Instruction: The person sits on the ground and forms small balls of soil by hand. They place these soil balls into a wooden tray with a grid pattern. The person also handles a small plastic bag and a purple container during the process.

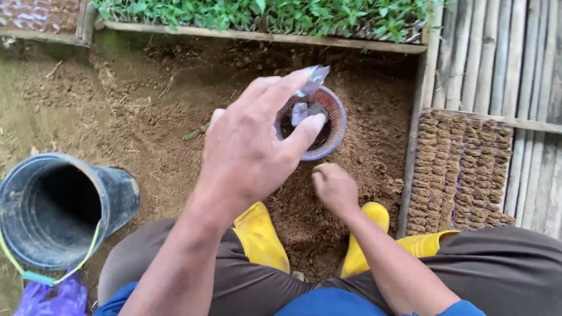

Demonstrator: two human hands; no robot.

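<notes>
My left hand (252, 146) is raised in front of me, pinching a small clear plastic bag (311, 88) between thumb and forefinger. The bag hangs over a small round basket (335, 120) with a blue and red rim that stands on the loose brown soil (146, 123). Something dark lies inside the basket. My right hand (333, 187) is down on the soil just in front of the basket, fingers curled into a fist in the dirt. Whether it holds soil is hidden. My yellow boots (260, 237) show below both hands.
A black bucket (55, 210) with a green handle lies at the left, a purple bag (50, 298) beneath it. A tray of filled soil cells (459, 169) sits at the right beside bamboo slats (503, 52). Green seedlings (263, 14) grow behind a wooden board.
</notes>
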